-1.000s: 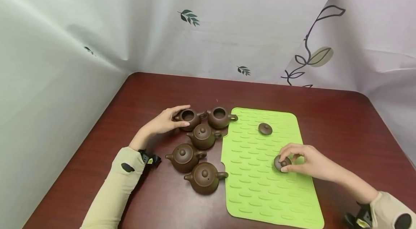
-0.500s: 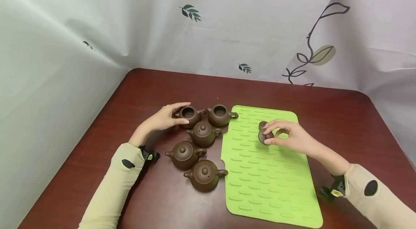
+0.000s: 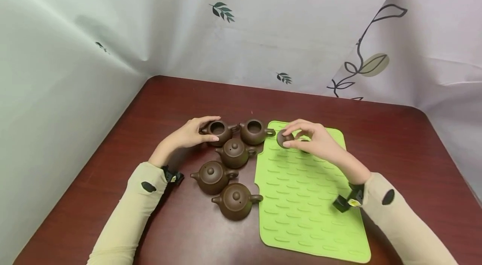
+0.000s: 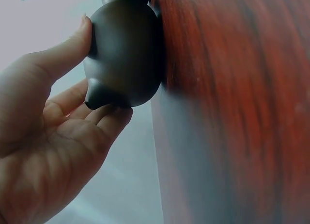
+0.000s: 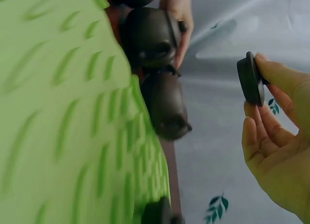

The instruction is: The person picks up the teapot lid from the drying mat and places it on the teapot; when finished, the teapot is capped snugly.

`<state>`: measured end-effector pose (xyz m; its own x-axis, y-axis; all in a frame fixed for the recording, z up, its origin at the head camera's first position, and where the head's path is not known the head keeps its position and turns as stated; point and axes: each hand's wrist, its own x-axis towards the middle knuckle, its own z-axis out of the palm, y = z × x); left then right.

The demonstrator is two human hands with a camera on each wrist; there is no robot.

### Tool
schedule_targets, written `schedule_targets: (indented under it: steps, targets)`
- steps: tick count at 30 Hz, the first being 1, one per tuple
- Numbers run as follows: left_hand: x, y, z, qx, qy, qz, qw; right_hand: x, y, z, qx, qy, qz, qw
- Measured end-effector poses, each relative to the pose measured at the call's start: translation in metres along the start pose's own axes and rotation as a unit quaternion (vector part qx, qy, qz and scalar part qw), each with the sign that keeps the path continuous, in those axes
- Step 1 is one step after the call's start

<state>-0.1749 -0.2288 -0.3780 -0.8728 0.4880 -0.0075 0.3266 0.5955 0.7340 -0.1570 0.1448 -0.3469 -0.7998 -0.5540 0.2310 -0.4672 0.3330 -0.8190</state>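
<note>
My left hand [image 3: 188, 134] holds a small dark-brown teapot without a lid [image 3: 226, 134], thumb on one side of its body and fingers on the other. In the left wrist view the spout of this teapot [image 4: 128, 50] points towards the palm. My right hand [image 3: 315, 143] pinches a round brown teapot lid [image 3: 284, 138] above the mat's far-left part. The right wrist view shows that lid [image 5: 251, 79] tilted on edge between thumb and fingers. Beside the held teapot stands another lidless teapot [image 3: 253, 136], handle towards the mat. A second lid [image 3: 305, 143] lies on the mat, partly hidden by my right hand.
Three lidded teapots, a far one [image 3: 234, 157], a middle one [image 3: 211, 182] and a near one [image 3: 236, 207], stand left of the green ridged mat [image 3: 312, 215]. All rests on a dark red wooden table [image 3: 180, 231]. White patterned cloth [image 3: 150, 14] hangs around it.
My right hand has lifted the lid from the mat and carried it left and away from me, past the other lid towards the lidless teapots. The left hand stays on its teapot.
</note>
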Motion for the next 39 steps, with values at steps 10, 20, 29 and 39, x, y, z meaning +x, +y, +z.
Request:
schedule_targets:
  steps: [10, 20, 29, 39]
  targets:
    - [0.002, -0.002, -0.003, 0.007, -0.006, -0.006, 0.9999, 0.048, -0.011, 0.023, 0.082, -0.021, 0.04, 0.9956]
    - [0.005, -0.001, 0.001, -0.012, -0.001, -0.01, 0.9999, 0.092, -0.01, 0.036, 0.03, -0.052, 0.043, 0.9973]
    - [-0.003, -0.004, 0.0, -0.017, 0.003, -0.026, 0.9995, 0.127, -0.011, 0.07, 0.024, -0.114, 0.074, 0.9904]
    - [0.002, -0.001, -0.001, 0.012, 0.001, -0.034, 0.9993, 0.136, -0.016, 0.102, 0.084, -0.103, 0.162, 0.9778]
